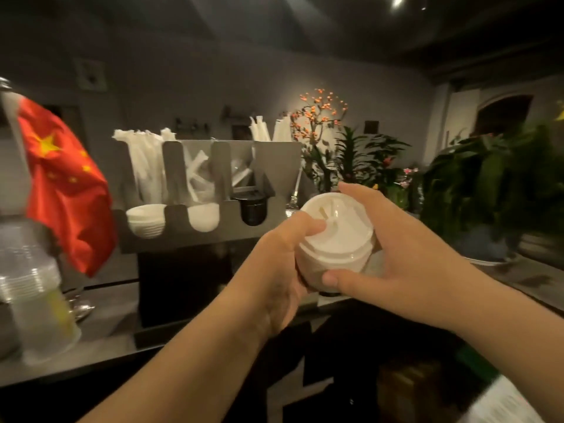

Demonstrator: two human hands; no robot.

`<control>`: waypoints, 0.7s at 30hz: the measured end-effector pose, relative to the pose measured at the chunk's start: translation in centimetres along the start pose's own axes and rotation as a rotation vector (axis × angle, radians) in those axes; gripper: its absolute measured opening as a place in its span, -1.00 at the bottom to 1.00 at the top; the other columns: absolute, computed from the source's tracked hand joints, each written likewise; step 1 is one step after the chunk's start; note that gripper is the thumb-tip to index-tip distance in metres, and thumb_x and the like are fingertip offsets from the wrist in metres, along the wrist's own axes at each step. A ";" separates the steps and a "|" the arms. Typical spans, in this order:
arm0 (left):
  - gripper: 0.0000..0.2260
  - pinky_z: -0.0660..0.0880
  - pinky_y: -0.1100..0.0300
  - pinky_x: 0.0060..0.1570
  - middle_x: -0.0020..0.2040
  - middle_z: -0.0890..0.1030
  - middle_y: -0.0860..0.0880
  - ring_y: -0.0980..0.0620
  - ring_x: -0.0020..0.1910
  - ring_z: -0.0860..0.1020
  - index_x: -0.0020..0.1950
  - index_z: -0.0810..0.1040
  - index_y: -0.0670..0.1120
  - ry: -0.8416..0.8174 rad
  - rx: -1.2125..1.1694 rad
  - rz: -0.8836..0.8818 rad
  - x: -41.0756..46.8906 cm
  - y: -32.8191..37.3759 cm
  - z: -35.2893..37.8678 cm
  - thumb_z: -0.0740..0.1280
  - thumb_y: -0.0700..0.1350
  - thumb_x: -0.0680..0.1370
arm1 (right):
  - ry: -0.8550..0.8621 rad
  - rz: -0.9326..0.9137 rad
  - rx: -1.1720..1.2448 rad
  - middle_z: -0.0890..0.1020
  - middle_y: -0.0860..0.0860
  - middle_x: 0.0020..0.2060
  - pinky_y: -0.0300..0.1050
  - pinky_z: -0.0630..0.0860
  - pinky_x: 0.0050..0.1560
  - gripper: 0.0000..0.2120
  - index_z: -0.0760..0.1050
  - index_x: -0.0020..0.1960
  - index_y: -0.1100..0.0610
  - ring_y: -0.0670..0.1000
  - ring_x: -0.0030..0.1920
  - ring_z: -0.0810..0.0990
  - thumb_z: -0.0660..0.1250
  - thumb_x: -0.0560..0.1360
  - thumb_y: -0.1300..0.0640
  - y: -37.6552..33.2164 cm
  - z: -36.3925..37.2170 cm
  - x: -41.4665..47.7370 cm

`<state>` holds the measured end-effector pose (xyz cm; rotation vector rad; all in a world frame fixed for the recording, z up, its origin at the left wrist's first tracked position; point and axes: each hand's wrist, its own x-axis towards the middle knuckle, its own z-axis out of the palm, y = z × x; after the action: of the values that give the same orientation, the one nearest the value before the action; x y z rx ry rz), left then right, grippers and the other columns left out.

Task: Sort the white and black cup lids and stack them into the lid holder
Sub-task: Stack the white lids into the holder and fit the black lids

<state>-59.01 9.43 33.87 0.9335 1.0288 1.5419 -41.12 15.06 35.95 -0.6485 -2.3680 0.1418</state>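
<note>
White plastic cup lids [335,239], a short nested stack, sit between our hands above the counter: our left hand [283,270] clasps the stack's side, thumb on top, while our right hand [393,257] cups the far side, fingers curled around it. Beyond, the grey metal lid holder [171,236] already shows white lids in two slots and black lids [252,210] in a third. Something dark under our stack may be a black lid; blur hides it.

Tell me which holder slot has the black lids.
The rightmost of three filled slots holds the black lids; the left white lids and middle white lids fill the others.
</note>
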 end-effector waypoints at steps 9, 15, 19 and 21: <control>-0.57 0.68 -0.05 -0.02 0.07 0.82 -0.13 -0.17 0.11 0.76 0.30 0.70 -0.01 0.334 0.048 0.145 2.8 5.4 -5.9 0.30 0.23 0.62 | 0.033 -0.235 0.085 0.16 -0.27 0.49 -0.03 0.53 0.30 -0.21 0.22 0.41 -0.27 -0.21 0.35 0.30 0.60 0.35 -0.04 -0.3 5.3 10.5; -0.36 0.73 -0.13 -0.05 0.11 0.81 -0.13 -0.13 -0.02 0.78 0.30 0.72 0.04 0.594 0.234 0.267 4.1 9.6 -10.4 0.18 0.48 0.58 | 0.089 -0.438 0.303 0.31 -0.09 0.43 -0.05 0.52 0.35 -0.23 0.33 0.43 -0.08 -0.16 0.37 0.35 0.65 0.35 -0.04 -1.6 9.3 18.4; -0.38 0.59 0.17 -0.21 0.07 0.76 -0.11 0.00 -0.06 0.72 0.26 0.67 0.02 0.740 0.499 0.311 4.0 12.9 -12.6 0.04 0.43 0.66 | 0.054 -0.446 0.440 0.31 -0.13 0.37 -0.14 0.56 0.28 -0.28 0.29 0.40 -0.12 -0.11 0.32 0.38 0.62 0.39 -0.07 -3.6 11.9 23.5; -0.48 0.57 0.12 0.01 0.01 0.70 -0.03 0.05 -0.02 0.65 0.08 0.62 0.06 0.782 0.645 0.325 3.8 14.1 -13.5 0.02 0.37 0.70 | 0.029 -0.416 0.449 0.28 -0.14 0.37 -0.31 0.51 0.16 -0.27 0.25 0.38 -0.15 -0.08 0.31 0.38 0.62 0.39 -0.07 -4.8 13.6 26.1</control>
<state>-76.74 9.43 42.89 0.9617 2.1004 1.9464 -68.74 24.50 41.91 0.0557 -2.2773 0.4561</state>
